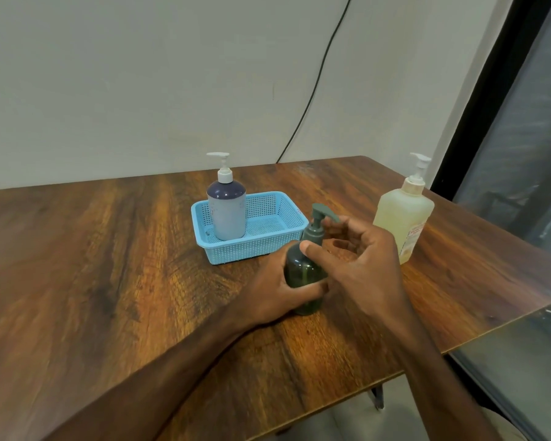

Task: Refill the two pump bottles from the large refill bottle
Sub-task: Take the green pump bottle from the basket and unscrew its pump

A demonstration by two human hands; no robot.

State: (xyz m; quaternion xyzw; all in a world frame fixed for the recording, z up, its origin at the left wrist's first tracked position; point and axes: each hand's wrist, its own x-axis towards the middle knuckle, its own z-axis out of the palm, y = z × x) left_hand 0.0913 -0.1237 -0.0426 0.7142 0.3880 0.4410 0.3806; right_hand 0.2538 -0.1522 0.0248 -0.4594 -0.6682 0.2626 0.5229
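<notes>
Two hands hold the green bottle (303,272): left hand (275,296) its body, right hand (360,259) its pump (318,218). Open table (93,265) at nine o'clock; its edge at three.

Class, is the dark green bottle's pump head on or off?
On: the pump head sits on the neck of the dark green bottle, which the left hand grips upright on the table.

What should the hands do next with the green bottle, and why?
Probably twist the pump off. The left hand grips the green bottle on the table, the right hand curls by its pump, which is still on, so no refill can go in.
</notes>
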